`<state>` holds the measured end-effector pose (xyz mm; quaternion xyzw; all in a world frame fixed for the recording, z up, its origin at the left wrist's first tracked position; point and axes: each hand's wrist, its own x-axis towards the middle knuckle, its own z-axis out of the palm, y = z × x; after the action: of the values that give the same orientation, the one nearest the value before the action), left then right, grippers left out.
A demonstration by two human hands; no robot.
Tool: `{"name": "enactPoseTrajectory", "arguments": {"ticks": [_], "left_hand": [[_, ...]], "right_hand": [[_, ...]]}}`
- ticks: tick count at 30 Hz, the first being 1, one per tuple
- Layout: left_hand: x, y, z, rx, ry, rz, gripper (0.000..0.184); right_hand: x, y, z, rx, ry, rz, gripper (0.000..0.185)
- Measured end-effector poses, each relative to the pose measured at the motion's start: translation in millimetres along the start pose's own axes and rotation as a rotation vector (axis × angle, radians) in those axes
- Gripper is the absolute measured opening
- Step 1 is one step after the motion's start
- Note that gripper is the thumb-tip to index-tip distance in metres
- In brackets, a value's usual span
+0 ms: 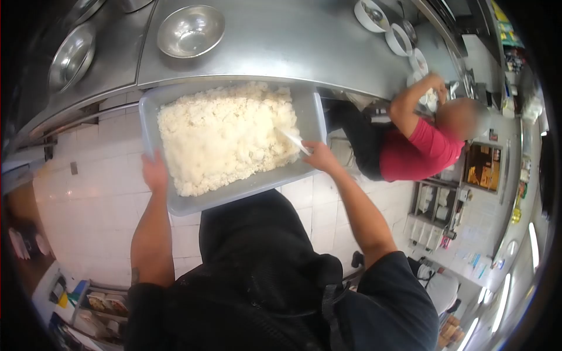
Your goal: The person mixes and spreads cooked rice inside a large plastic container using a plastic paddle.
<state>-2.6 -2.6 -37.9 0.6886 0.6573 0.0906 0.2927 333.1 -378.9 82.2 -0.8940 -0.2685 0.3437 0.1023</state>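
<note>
A grey plastic tub (pixel 234 203) spans the space between my body and the steel counter. Crumbly, cream-white food (pixel 225 137), whose exact kind I cannot make out, fills much of it. My left hand (pixel 154 171) grips the tub's left wall, with the fingers at the rim. At the right side of the tub, my right hand (pixel 319 157) is closed around a slim white utensil (pixel 294 140). The utensil's far end reaches into the food and is partly hidden, so its shape is unclear.
The steel counter (pixel 269 44) carries a metal bowl (pixel 191 32), another metal bowl (pixel 72 58) at left, and several white bowls (pixel 399 40) at right. A co-worker in a red shirt (pixel 424 152) stands at the counter on the right. White tiles (pixel 88 187) cover the floor.
</note>
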Motion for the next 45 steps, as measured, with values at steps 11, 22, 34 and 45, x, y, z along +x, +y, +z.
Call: {"name": "enactPoseTrajectory", "arguments": {"ticks": [11, 22, 34, 45], "left_hand": [[-13.4, 12.3, -16.9, -0.001, -0.033, -0.038, 0.053], [-8.2, 18.8, -17.6, 0.024, -0.04, -0.041, 0.053], [-9.7, 20.8, -20.1, 0.006, -0.084, -0.082, 0.055], [-6.5, 8.8, -14.6, 0.005, -0.054, -0.049, 0.059]], "right_hand": [[87.9, -41.7, 10.1, -0.671, -0.167, -0.054, 0.034], [14.6, -54.7, -35.1, -0.274, -0.114, 0.04, 0.064], [105.8, -89.9, 91.2, -0.007, 0.133, 0.086, 0.062], [107.1, -26.5, -51.9, 0.036, -0.084, 0.098, 0.067]]}}
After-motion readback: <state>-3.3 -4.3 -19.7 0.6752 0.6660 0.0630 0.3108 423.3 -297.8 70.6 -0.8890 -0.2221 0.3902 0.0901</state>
